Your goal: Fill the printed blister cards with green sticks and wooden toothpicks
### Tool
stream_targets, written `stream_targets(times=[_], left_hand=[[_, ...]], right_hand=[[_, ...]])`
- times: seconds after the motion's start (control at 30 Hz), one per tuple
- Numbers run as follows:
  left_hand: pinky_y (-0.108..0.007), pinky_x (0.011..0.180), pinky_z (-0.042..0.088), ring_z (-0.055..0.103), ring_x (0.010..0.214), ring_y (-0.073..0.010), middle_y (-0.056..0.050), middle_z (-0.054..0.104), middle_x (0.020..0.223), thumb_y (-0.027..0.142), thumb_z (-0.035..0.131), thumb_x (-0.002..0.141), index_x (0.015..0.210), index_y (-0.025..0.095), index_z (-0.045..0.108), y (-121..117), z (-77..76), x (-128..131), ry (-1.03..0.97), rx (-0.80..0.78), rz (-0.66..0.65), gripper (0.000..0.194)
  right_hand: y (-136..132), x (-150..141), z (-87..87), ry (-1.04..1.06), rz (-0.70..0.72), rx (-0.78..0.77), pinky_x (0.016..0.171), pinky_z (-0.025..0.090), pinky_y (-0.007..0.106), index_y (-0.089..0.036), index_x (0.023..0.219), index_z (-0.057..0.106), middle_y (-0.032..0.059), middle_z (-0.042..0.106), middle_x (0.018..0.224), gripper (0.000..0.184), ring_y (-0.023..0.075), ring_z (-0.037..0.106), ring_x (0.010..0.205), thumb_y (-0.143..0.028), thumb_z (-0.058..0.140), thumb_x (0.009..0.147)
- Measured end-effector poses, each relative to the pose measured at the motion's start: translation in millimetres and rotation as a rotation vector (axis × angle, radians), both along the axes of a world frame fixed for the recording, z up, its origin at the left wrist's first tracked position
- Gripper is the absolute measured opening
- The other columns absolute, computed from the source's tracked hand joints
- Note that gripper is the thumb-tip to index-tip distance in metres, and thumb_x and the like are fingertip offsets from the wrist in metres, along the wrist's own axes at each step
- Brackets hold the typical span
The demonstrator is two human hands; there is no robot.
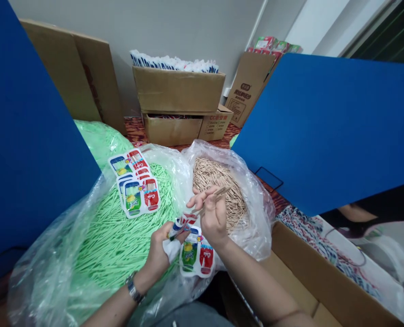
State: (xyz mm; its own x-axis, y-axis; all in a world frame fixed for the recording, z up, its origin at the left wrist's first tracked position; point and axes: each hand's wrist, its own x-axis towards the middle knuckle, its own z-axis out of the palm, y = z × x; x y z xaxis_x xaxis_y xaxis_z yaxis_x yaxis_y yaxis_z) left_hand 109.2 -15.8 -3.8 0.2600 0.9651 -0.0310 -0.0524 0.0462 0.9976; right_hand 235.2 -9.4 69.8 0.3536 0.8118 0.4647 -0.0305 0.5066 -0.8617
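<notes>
My left hand (161, 252) is closed around a small printed packet (183, 224) with blue and red on it, held over the front of the bags. My right hand (211, 213) pinches a few thin tan sticks (218, 194) and holds their ends at the mouth of that packet. Just below both hands lies a strip of green and red packets (197, 256). A stack of similar packets (135, 184) rests on a heap of green sticks (120, 236) in a clear plastic bag. Beside it a second clear bag holds a pile of tan sticks (218, 186).
Blue boards stand at the left (27, 136) and right (327, 131). Cardboard boxes (177, 91) are stacked at the back, one filled with white and blue packets. An open cardboard box (324, 277) sits at the lower right. Another person's arm (355, 213) shows under the right board.
</notes>
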Motion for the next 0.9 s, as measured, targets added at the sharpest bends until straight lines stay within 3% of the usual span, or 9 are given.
stream_targets(times=[0.23, 0.33, 0.43, 0.5, 0.57, 0.7, 0.8, 0.9], left_hand=[[-0.025, 0.064, 0.042, 0.051, 0.066, -0.0168, -0.001, 0.061, 0.069, 0.031, 0.078, 0.063, 0.070, 0.016, 0.068, 2.5, 6.6, -3.4, 0.086, 0.122, 0.006, 0.019], [-0.024, 0.063, 0.040, 0.050, 0.063, -0.0155, -0.001, 0.059, 0.067, 0.027, 0.077, 0.065, 0.067, 0.016, 0.067, 5.9, 10.0, -5.6, 0.095, 0.187, 0.030, 0.015], [-0.023, 0.061, 0.040, 0.049, 0.062, -0.0146, 0.000, 0.059, 0.067, 0.028, 0.075, 0.068, 0.071, 0.016, 0.067, 10.5, 8.4, -9.7, 0.097, 0.199, 0.044, 0.015], [-0.023, 0.061, 0.040, 0.050, 0.062, -0.0141, 0.000, 0.060, 0.069, 0.031, 0.074, 0.070, 0.077, 0.016, 0.067, 13.1, 5.2, -12.4, 0.142, 0.211, 0.030, 0.018], [-0.023, 0.058, 0.040, 0.050, 0.060, -0.0130, 0.000, 0.060, 0.068, 0.033, 0.072, 0.072, 0.080, 0.015, 0.065, 14.9, 2.3, -14.1, 0.198, 0.228, 0.002, 0.021], [-0.022, 0.055, 0.042, 0.051, 0.058, -0.0118, 0.001, 0.060, 0.067, 0.037, 0.069, 0.075, 0.081, 0.015, 0.062, 16.5, 1.2, -15.8, 0.185, 0.215, -0.004, 0.024], [-0.023, 0.054, 0.045, 0.055, 0.059, -0.0128, -0.001, 0.062, 0.068, 0.038, 0.070, 0.074, 0.080, 0.015, 0.063, 18.9, 2.3, -22.4, 0.121, 0.200, 0.042, 0.024], [-0.025, 0.053, 0.048, 0.057, 0.058, -0.0139, -0.001, 0.063, 0.068, 0.037, 0.073, 0.071, 0.077, 0.016, 0.064, 23.0, 1.9, -35.3, 0.087, 0.229, 0.114, 0.024]], right_hand=[[-2.6, -5.3, -12.7, -0.173, -0.044, -0.066, 0.099, 0.038, 0.043, -0.025, 0.090, 0.045, -0.0004, 0.054, 0.073, 0.020, 0.0179, 0.057, 0.093, -0.040, 0.034, 0.097], [-8.9, -4.9, -20.2, -0.274, -0.005, -0.120, 0.103, 0.035, 0.043, -0.024, 0.094, 0.048, 0.0055, 0.060, 0.102, 0.021, 0.0196, 0.049, 0.115, -0.041, 0.035, 0.096], [-13.1, 1.8, -23.8, -0.329, 0.027, -0.129, 0.107, 0.031, 0.046, -0.023, 0.114, 0.047, 0.0097, 0.048, 0.132, 0.033, 0.0228, 0.042, 0.126, -0.047, 0.037, 0.094], [-12.2, 8.8, -23.0, -0.346, 0.009, -0.114, 0.108, 0.030, 0.047, -0.022, 0.128, 0.041, 0.0119, 0.044, 0.137, 0.047, 0.0246, 0.040, 0.129, -0.052, 0.035, 0.093], [-8.0, 15.6, -21.1, -0.395, 0.017, -0.110, 0.108, 0.032, 0.046, -0.021, 0.131, 0.039, 0.0122, 0.047, 0.135, 0.051, 0.0249, 0.042, 0.127, -0.053, 0.035, 0.093], [5.3, 25.5, -20.9, -0.528, 0.084, -0.132, 0.103, 0.039, 0.042, -0.021, 0.126, 0.045, 0.0106, 0.055, 0.125, 0.041, 0.0222, 0.050, 0.120, -0.046, 0.038, 0.095], [10.4, 34.3, -25.7, -0.576, -0.004, -0.134, 0.097, 0.042, 0.039, -0.020, 0.121, 0.047, 0.0106, 0.058, 0.118, 0.034, 0.0205, 0.054, 0.112, -0.040, 0.039, 0.096], [3.4, 46.7, -34.0, -0.726, -0.019, -0.171, 0.081, 0.047, 0.031, -0.019, 0.106, 0.053, 0.0068, 0.061, 0.096, 0.024, 0.0169, 0.059, 0.090, -0.036, 0.042, 0.095]])
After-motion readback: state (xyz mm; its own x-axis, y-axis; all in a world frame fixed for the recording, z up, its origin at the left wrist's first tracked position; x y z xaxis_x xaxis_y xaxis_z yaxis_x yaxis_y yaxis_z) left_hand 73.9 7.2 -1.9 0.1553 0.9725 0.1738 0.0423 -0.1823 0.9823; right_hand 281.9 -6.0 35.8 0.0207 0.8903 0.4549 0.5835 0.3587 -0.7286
